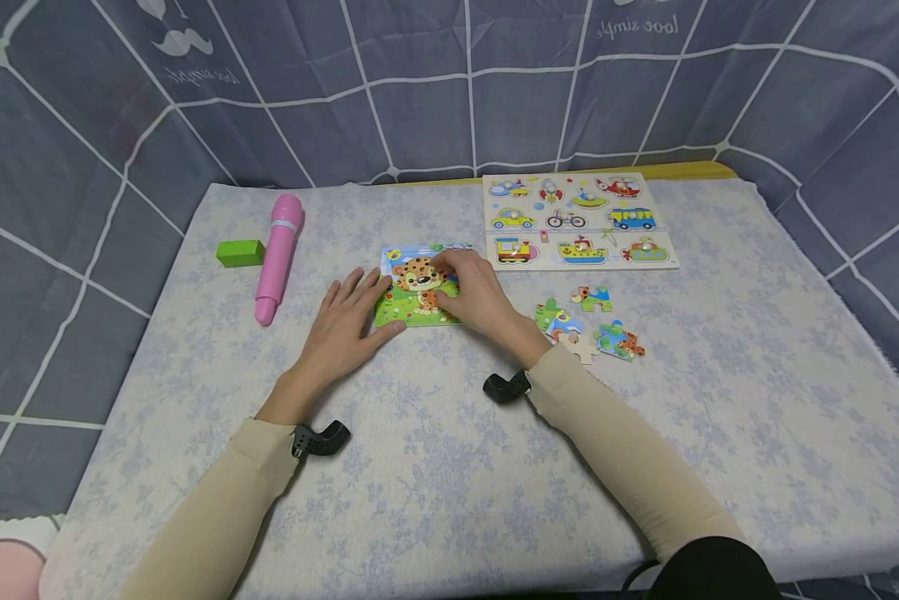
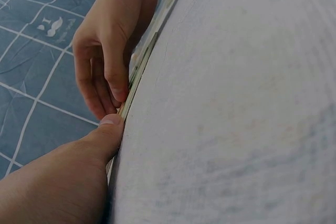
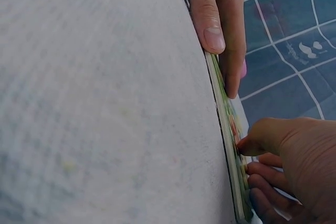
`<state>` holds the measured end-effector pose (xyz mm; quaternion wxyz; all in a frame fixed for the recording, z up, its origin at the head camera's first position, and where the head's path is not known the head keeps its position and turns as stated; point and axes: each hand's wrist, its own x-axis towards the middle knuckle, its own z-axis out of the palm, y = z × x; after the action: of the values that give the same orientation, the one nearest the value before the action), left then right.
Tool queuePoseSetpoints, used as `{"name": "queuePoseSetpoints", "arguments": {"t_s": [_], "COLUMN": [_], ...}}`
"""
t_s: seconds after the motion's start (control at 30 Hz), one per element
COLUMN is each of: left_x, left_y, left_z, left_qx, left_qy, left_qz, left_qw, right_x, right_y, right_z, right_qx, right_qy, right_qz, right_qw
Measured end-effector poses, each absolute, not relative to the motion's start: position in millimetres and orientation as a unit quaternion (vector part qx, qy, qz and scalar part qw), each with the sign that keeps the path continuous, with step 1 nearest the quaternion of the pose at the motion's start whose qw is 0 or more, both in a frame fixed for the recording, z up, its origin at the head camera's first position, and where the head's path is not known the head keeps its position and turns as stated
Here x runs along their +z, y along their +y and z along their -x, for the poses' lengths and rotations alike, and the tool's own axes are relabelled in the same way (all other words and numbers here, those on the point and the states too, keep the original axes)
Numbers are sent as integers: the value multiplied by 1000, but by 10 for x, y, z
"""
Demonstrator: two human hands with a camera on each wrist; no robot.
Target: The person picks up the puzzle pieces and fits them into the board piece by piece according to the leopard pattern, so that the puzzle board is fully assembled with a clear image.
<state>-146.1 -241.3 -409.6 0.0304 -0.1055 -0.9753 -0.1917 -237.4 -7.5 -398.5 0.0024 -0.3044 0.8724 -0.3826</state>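
Observation:
A jigsaw board point(image 1: 389, 315) with a cartoon leopard on green grass lies on the table, its right part hidden by my right hand point(image 1: 479, 296). That hand arches over the board, thumb and fingertips at its surface with a space between them. Whether they pinch a piece I cannot tell. My left hand point(image 1: 347, 321) lies at the board's left side with fingers stretched out. In the left wrist view its thumb point(image 2: 107, 129) rests along the board's near edge point(image 2: 137, 74). Several loose jigsaw pieces point(image 1: 620, 340) lie to the right, one of them point(image 1: 578, 346) showing its plain side.
A larger vehicle puzzle board point(image 1: 580, 250) stands flat behind, at the back right. On the left lie a pink stick-shaped object point(image 1: 278, 262) and a green block point(image 1: 240, 252). Grey checked cloth point(image 1: 434, 108) rises around the back and sides of the table point(image 1: 434, 483).

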Motion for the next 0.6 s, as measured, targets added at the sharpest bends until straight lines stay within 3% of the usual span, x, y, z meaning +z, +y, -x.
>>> {"name": "queuePoseSetpoints", "arguments": {"t_s": [0.6], "left_x": [-4114], "left_y": [-2421], "left_z": [1467], "left_qx": [-192], "left_qy": [-975], "left_qz": [106], "left_qw": [31], "right_x": [-4019], "right_y": [-96], "right_z": [2373], "right_qx": [-377], "right_qy": [873], "right_qz": [310], "right_qw": [-16]}}
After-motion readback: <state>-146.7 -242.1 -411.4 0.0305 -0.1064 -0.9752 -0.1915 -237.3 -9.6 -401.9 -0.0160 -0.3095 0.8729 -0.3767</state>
